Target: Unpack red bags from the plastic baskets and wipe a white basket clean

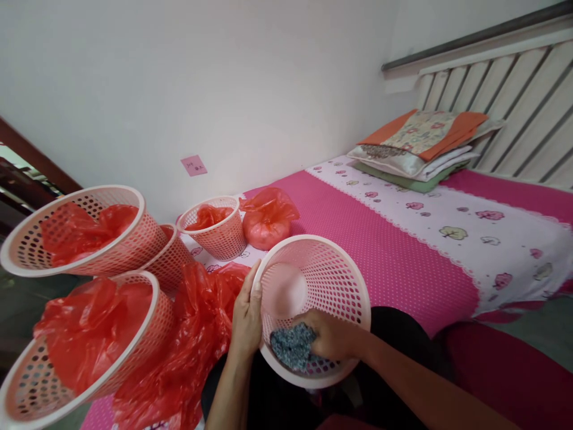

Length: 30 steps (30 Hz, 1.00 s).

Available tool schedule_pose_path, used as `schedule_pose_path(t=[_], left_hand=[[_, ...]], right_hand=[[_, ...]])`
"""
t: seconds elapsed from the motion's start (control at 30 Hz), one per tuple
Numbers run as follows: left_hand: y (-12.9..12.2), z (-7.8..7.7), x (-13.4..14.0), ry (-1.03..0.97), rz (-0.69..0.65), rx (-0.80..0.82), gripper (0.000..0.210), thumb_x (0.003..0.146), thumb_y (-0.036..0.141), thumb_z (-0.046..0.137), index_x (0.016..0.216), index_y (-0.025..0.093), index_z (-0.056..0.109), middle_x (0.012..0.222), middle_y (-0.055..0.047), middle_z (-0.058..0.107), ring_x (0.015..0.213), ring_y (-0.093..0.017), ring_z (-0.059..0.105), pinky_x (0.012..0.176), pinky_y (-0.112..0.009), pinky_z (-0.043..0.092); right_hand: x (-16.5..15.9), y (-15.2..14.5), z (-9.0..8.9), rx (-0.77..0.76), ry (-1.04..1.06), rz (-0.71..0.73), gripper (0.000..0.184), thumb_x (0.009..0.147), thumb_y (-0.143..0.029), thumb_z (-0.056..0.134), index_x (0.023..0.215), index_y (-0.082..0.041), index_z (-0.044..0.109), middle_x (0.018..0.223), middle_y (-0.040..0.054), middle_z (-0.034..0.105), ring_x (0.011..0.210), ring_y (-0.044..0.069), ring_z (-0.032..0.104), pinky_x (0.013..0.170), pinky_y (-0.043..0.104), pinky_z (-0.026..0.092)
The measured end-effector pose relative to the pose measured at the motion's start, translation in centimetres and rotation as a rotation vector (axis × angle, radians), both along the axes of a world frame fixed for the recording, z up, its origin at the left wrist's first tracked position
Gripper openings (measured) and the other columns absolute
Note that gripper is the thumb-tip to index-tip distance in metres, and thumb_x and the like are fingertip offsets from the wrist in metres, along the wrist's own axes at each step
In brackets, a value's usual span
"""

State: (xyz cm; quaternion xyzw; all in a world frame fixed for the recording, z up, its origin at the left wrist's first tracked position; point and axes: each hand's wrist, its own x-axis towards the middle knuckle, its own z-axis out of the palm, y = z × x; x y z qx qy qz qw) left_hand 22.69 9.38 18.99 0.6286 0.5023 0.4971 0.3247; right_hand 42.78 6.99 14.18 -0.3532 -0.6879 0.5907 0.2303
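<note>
A pink perforated plastic basket (pixel 333 272) is tilted over my lap, its mouth facing me. My left hand (pixel 248 319) grips its rim on the left side, thumb over the edge. Inside the basket, my right hand (pixel 329 335) is closed on a grey-blue speckled cloth (pixel 293 346), which lies against the lower inner wall. Part of the right hand's fingers is hidden behind the cloth. Just left of my left hand lies a crumpled heap of red plastic bags (pixel 197 334).
More pink baskets with red bags inside stand at the left: a large upper one (pixel 143 239), a lower one (pixel 152 322) and a smaller one (pixel 228 239). A full red bag (pixel 267 230) sits on the pink bedspread (pixel 358 239). Folded bedding (pixel 416 155) lies far right.
</note>
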Motion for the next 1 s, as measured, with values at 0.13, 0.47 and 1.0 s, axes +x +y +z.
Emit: schedule_pose_path(t=[0.13, 0.47, 1.0], left_hand=[[1.1, -0.1, -0.6, -0.019, -0.004, -0.01, 0.059, 0.103, 0.056, 0.049, 0.154, 0.025, 0.054, 0.161, -0.008, 0.053, 0.152, -0.027, 0.045, 0.128, -0.044, 0.031], [2.6, -0.7, -1.7, -0.186, -0.078, -0.031, 0.055, 0.101, 0.051, 0.056, 0.151, 0.026, 0.057, 0.157, -0.008, 0.057, 0.148, -0.026, 0.05, 0.129, -0.046, 0.03], [-3.9, -2.8, 0.5, -0.23, 0.166, -0.067, 0.064, 0.096, 0.046, 0.065, 0.155, 0.028, 0.048, 0.164, -0.008, 0.048, 0.152, -0.028, 0.044, 0.128, -0.045, 0.032]], right_hand=[[0.9, -1.4, 1.1, 0.32, -0.049, 0.052, 0.018, 0.063, -0.004, 0.058, 0.071, -0.02, 0.058, 0.075, -0.0043, 0.062, 0.076, 0.015, 0.059, 0.072, 0.025, 0.039], [0.7, -4.2, 0.4, 0.437, -0.262, -0.012, 0.036, 0.068, -0.024, 0.081, 0.098, -0.02, 0.063, 0.101, 0.0028, 0.064, 0.091, 0.021, 0.059, 0.08, 0.031, 0.04], [-2.3, -5.3, -2.0, 0.574, -0.262, -0.127, 0.035, 0.073, -0.02, 0.069, 0.107, -0.021, 0.058, 0.113, 0.0092, 0.065, 0.102, 0.026, 0.058, 0.093, 0.038, 0.046]])
